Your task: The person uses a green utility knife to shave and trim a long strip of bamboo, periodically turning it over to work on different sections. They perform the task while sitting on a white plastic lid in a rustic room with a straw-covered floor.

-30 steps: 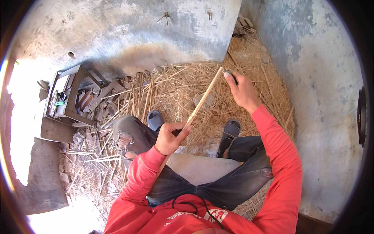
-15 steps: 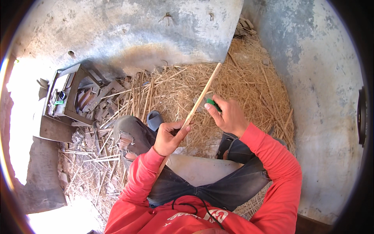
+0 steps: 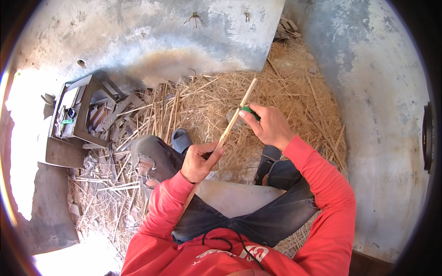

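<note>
A long pale wooden stick (image 3: 231, 122) slants up and away from my lap, its lower part running back beneath my left sleeve. My left hand (image 3: 201, 161) is closed around it at about mid-length, thumb on top. In my right hand (image 3: 271, 125) is a small green-handled knife (image 3: 251, 112), pressed against the stick's right side some way below the far tip. My fingers cover most of the knife, and its blade is barely visible.
Wood shavings (image 3: 294, 92) heap up ahead between grey walls (image 3: 382, 138). At the left a wooden stool (image 3: 85, 131) lies among scraps, with small items on it. Loose sticks (image 3: 172, 110) lie beyond my knee, near a blue slipper (image 3: 181, 139). A pale block (image 3: 235, 197) sits between my legs.
My right hand has moved slightly left and up, bringing the knife from beside the stick onto it. The left hand keeps its hold in nearly the same place.
</note>
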A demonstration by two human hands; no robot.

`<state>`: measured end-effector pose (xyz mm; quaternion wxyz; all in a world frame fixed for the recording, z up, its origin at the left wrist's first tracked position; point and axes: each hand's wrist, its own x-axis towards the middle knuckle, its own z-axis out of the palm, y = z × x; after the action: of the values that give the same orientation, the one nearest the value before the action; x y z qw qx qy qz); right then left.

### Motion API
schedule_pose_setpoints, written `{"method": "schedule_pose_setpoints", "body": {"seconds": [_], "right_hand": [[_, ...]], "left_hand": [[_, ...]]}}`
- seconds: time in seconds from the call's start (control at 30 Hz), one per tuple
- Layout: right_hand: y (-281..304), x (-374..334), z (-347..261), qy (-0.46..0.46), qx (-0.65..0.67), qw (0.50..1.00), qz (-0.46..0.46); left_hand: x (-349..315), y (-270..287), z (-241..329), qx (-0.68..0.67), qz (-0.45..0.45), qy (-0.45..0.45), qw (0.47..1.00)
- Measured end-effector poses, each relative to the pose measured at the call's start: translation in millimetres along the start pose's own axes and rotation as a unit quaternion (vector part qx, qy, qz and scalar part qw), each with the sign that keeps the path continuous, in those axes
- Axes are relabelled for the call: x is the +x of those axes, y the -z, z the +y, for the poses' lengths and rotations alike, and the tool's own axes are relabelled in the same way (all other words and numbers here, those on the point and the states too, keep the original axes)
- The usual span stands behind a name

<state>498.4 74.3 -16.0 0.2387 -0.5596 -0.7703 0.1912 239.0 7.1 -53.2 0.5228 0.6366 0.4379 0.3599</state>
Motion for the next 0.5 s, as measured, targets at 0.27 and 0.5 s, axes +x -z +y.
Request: {"method": "schedule_pose_setpoints", "body": {"seconds": [0.27, 0.5], "right_hand": [[101, 20, 119, -0.182, 0.033, 0.952, 0.244], [55, -13, 15, -0.013, 0.063, 0.992, 0.112]], "left_hand": [[-18, -2, 1, -0.094, -0.060, 0.003, 0.994], [-7, 1, -2, -0.170, -0.088, 0.043, 0.981]]}}
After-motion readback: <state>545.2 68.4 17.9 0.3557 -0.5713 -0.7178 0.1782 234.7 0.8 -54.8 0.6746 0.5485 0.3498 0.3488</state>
